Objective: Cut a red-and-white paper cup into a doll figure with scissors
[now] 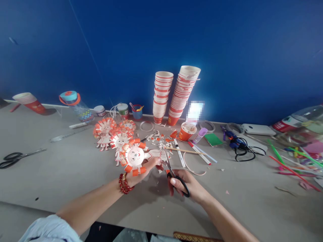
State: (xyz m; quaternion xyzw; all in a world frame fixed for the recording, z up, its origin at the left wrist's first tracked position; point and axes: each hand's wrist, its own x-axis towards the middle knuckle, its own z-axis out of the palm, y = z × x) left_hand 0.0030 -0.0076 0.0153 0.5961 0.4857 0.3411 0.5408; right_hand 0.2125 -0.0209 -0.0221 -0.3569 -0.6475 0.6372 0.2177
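My left hand [148,165] is closed on a paper doll [135,155] cut from a cup, with a drawn face and curled orange strips around its head. The doll lies on its side, its white dress pointing right. In my right hand [185,183] is a pair of scissors [169,166] with black handles, thumb and fingers at the loops. The scissor blades point up at the lower end of the dress; I cannot tell whether they touch the paper. Beyond my left hand stand several similar paper dolls [104,131]. Orange and white paper scraps [157,136] lie behind the held doll.
Two tall stacks of paper cups [163,95] stand against the blue wall [113,43]. A phone with a blurred screen [195,111] leans at a cup [188,131]. Markers [179,153], a glue gun [236,141], coloured straws [295,168] and another pair of scissors [21,156] lie around.
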